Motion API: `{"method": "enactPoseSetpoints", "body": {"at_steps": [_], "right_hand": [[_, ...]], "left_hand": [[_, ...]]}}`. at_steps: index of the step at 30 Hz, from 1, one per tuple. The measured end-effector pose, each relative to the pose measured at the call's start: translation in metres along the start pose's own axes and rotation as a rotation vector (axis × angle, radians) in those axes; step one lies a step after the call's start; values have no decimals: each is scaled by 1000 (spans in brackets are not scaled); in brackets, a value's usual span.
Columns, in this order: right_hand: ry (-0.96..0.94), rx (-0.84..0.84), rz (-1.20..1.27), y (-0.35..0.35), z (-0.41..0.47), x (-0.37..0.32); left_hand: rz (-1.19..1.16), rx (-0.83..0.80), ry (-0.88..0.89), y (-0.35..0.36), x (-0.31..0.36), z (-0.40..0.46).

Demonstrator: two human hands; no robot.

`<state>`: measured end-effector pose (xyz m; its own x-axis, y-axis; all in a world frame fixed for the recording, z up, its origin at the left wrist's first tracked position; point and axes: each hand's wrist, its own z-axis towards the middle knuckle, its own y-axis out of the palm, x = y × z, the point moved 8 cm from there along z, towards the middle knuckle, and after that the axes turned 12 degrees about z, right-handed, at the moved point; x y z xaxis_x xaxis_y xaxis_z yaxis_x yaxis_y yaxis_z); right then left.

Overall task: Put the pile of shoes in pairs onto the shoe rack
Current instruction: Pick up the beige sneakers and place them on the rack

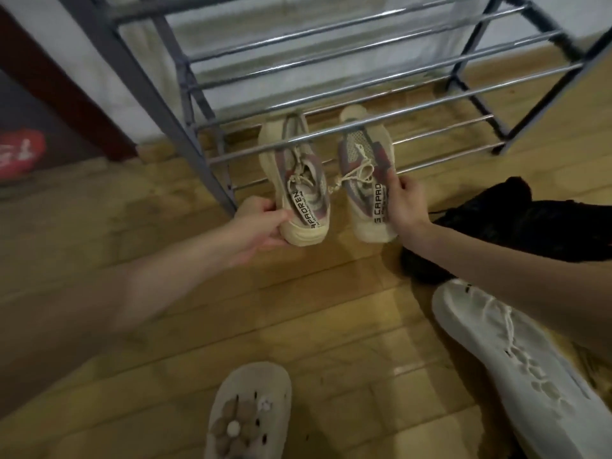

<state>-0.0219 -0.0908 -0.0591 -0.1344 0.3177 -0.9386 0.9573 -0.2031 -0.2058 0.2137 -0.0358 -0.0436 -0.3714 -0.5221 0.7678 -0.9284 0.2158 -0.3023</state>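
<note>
A matching pair of cream sneakers is being slid toes-first onto the shoe rack's (347,125) lowest bars, the left sneaker (296,180) pinched at its heel by the left hand (261,223) and the right sneaker (366,180) gripped by the right hand (405,200), so next both probably need pushing in level and letting go.

A red bag (20,154) lies on the wooden floor (132,293).
</note>
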Motion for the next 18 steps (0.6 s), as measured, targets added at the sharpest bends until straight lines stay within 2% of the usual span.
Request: {"method": "enactPoseSetpoints", "body": {"at_steps": [7,18], "right_hand": [[-48,-25,-51,50,21,-4],[-172,-63,-54,76,53,-29]], "left_hand": [[79,250,-38,-29,-11,21],[64,356,-159,-34,-6,46]]}}
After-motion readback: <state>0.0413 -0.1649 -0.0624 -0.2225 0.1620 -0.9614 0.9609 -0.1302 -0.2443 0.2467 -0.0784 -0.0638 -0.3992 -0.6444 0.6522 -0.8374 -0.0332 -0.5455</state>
